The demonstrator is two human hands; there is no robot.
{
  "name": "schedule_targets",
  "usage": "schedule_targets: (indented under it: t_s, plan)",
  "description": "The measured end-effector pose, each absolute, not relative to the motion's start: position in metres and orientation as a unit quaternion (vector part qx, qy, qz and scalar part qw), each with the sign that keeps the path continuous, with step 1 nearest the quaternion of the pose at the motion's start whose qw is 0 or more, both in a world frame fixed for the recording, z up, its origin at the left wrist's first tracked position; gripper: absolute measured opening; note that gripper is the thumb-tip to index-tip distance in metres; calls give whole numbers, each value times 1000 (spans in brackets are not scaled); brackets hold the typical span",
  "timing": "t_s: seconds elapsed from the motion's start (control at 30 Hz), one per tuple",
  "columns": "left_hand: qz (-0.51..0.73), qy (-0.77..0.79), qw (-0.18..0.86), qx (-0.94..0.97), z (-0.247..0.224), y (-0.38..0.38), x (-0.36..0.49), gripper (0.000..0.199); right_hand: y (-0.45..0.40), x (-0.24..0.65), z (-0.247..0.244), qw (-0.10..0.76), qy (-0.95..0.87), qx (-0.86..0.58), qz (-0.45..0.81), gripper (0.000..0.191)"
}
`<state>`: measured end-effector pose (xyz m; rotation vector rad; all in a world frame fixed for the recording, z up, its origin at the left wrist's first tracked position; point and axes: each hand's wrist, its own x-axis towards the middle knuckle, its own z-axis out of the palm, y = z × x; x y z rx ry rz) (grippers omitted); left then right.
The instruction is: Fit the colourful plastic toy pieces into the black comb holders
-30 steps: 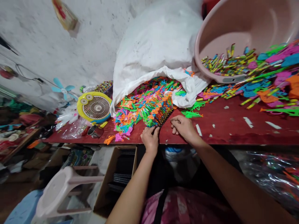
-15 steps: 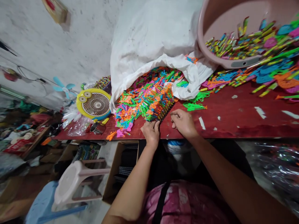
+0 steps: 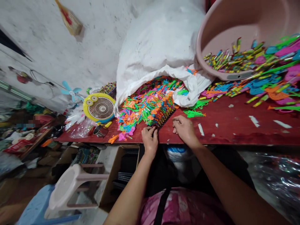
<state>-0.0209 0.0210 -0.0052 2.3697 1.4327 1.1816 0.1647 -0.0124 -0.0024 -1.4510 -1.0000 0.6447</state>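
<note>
Plastic toy pieces [image 3: 142,112] lie heaped mid-frame on the red table [image 3: 229,125], spilling from a white sack [image 3: 159,37] within easy reach. The left hand [image 3: 149,140] curls against the near end of a stacked row [image 3: 166,117], its grip unclear, while the right hand [image 3: 185,129] rests loose and empty just beside it.

This is a small, messy workshop. It has a rough white wall [image 3: 58,56] and a red worktop [image 3: 225,128] heaped with bright plastic bits [image 3: 147,106]. A big white sack [image 3: 159,37], a pink tub [image 3: 225,31] and a plastic stool [image 3: 67,184] sit close by.
</note>
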Motion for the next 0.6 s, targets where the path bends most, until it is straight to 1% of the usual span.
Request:
schedule_targets:
  t_s: [0.07,0.23,0.47,0.6]
  plan:
    - [376,475,47,794,-7,18,-24,24,-13,165,-2,588,-434,-626,274,21]
    - [308,429,31,849,-7,14,-41,37,-17,165,7,587,-433,-624,281,22]
    - [269,461,-20,845,-2,-3,-35,32,-49,178,12,641,-376,-574,344,36]
    - [245,503,-62,826,-2,-14,-23,30,-81,214,8,637,-370,-601,310,41]
